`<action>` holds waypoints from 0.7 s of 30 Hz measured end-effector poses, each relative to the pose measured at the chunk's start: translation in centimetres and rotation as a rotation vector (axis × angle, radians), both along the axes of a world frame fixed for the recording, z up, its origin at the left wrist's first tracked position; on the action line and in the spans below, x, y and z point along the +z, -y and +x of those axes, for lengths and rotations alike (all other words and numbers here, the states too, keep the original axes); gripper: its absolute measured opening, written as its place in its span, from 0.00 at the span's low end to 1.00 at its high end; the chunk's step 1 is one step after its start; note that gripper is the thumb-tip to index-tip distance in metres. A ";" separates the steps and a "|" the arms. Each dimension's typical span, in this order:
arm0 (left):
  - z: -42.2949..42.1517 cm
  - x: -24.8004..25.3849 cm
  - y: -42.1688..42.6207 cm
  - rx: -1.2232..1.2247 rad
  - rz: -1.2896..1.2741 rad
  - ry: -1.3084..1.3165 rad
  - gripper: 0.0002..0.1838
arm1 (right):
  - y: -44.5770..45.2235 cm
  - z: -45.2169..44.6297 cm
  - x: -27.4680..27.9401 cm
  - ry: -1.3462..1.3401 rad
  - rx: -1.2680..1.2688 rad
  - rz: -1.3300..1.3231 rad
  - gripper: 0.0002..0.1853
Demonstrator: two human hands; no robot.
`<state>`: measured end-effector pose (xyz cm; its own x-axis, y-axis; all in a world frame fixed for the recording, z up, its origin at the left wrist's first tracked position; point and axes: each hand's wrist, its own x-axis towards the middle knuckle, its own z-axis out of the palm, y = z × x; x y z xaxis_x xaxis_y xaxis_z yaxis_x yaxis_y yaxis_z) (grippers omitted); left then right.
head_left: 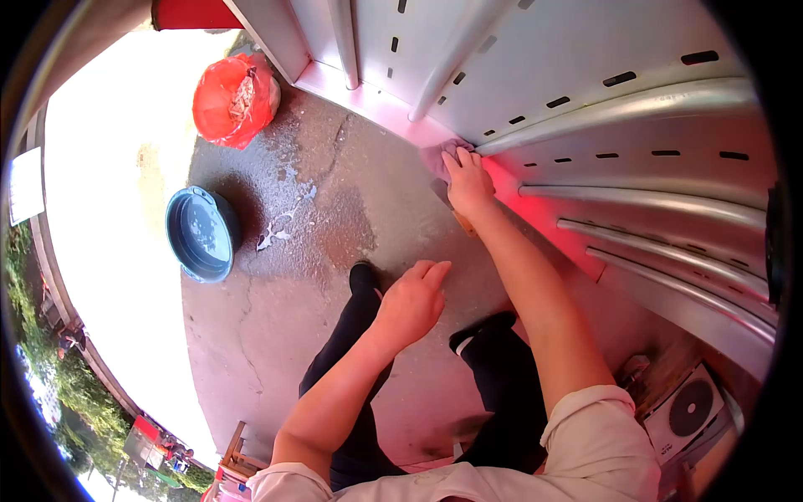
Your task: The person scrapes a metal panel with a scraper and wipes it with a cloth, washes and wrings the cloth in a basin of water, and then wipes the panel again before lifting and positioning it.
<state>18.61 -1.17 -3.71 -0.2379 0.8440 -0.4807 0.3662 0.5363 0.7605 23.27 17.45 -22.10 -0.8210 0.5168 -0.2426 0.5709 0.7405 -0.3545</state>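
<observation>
My right hand (470, 180) is stretched forward and grips a pinkish-grey cloth (437, 157). The cloth is pressed to the bottom ledge of a silver metal panel (577, 117), which has slots and round rails. Nearer my body, my left hand (410, 305) hangs in the air above the floor, apart from the panel. Its fingers are curled in loosely, and nothing shows in them. A small brownish object (464, 223) is partly hidden behind my right wrist; its kind cannot be made out.
A blue basin (201, 234) with water stands on the wet concrete floor (276, 309) at left. Behind it is a bucket-like container lined with a red plastic bag (237, 100), with litter inside. An air-conditioner unit (687, 412) sits at lower right, a wooden stool (237, 456) at lower left.
</observation>
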 end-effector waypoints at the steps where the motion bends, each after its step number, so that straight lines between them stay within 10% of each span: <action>1: -0.6 -0.5 -0.5 0.009 -0.033 -0.060 0.23 | -0.5 0.1 -0.4 0.009 0.013 -0.005 0.26; 17: -6.3 3.4 -6.0 0.026 0.311 -0.602 0.17 | -0.3 2.7 -3.2 -0.354 0.122 0.229 0.20; 21: -14.0 -3.5 -5.9 0.011 0.219 -0.571 0.15 | 0.4 2.3 -2.9 -0.313 0.081 0.230 0.19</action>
<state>4.57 4.69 -7.23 -0.4158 0.9050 -0.0901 0.7441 0.3955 0.5384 25.60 17.07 -25.00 -0.8774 0.4588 0.1400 0.3979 0.8591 -0.3219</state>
